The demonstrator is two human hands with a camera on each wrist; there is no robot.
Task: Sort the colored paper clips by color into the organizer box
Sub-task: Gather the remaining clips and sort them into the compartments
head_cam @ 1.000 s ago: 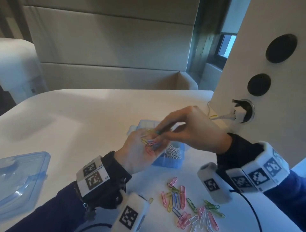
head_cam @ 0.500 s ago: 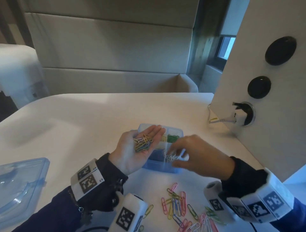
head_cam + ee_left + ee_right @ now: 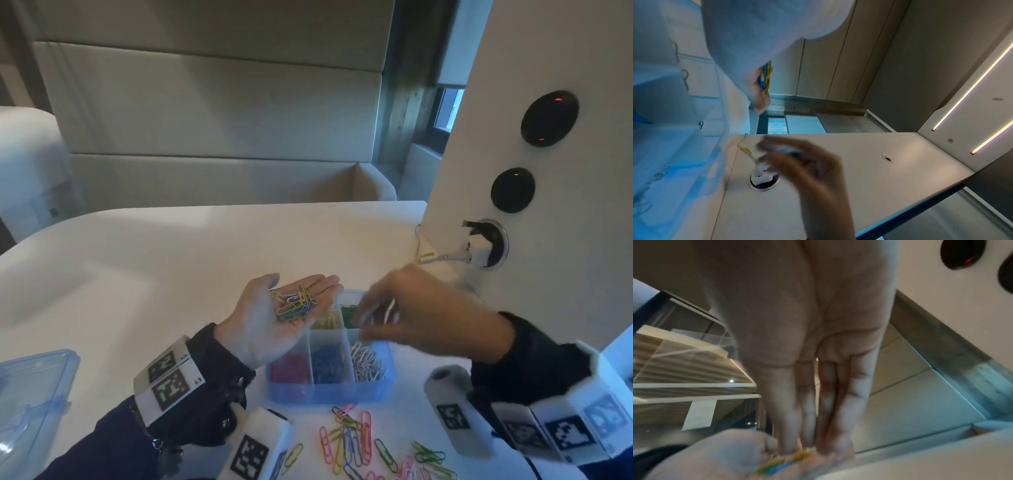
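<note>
My left hand (image 3: 270, 332) lies palm up beside the blue organizer box (image 3: 329, 394), with a small heap of mixed paper clips (image 3: 295, 303) resting on its flat palm. My right hand (image 3: 421, 308) is blurred with motion above the box's back right compartments, fingers stretched toward the left palm. The right wrist view shows those fingers (image 3: 807, 402) straight and together, tips just short of the clips (image 3: 781, 462); I see nothing held. The box holds red, blue and white clips in front, yellow and green behind.
Loose coloured clips (image 3: 359, 445) lie scattered on the white table in front of the box. The box's clear blue lid (image 3: 30, 404) sits at the left edge. A white panel with a plugged-in cable (image 3: 479, 253) stands close on the right.
The right hand picked at the left palm, dropped down to the white compartment, and has now risen back toward the left palm. The left hand stayed palm up.
</note>
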